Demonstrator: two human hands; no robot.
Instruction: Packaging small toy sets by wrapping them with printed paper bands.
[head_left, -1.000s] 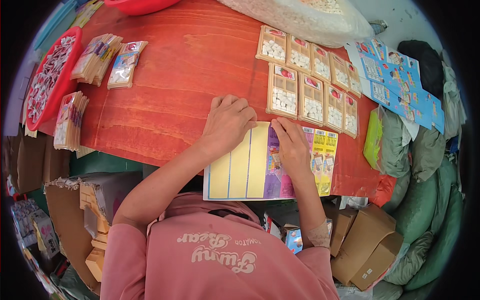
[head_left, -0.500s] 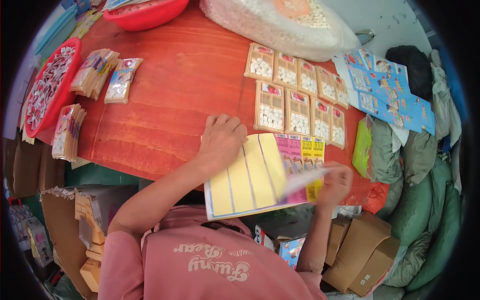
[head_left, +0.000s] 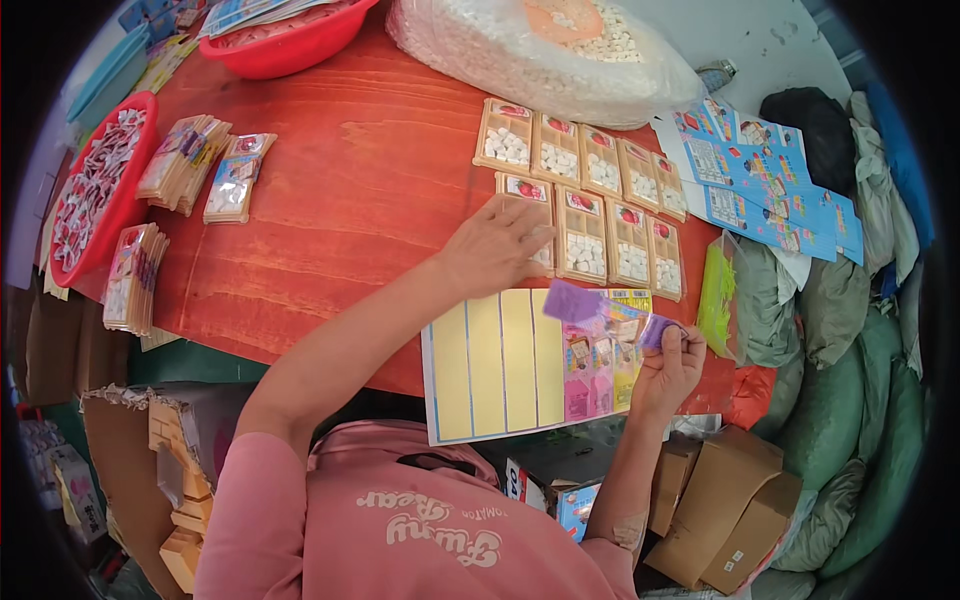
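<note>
My left hand (head_left: 503,243) reaches over the front row's leftmost small wooden tray (head_left: 530,188). Its fingers are spread across that tray and hide most of it. In my right hand (head_left: 668,370), thumb and fingers pinch one end of a purple sticker strip (head_left: 577,300), which bends leftward in the air. Below the strip lies the sticker sheet (head_left: 485,370) at the table's front edge. Bare yellow backing shows on its left part, and pink and yellow printed strips sit on its right part. Other wooden trays (head_left: 582,240), holding white pieces, stand in two rows beyond the sheet.
A large clear bag of white pieces (head_left: 450,40) lies at the back. Red basins (head_left: 145,180) and stacks of packed trays (head_left: 135,275) are at the left. Blue printed cards (head_left: 770,180) lie right; cardboard boxes (head_left: 725,500) stand below the table.
My left hand has left the sheet and moved right and away, onto a tray. The purple strip is now off the sheet, raised in my right hand. The sheet has straightened slightly.
</note>
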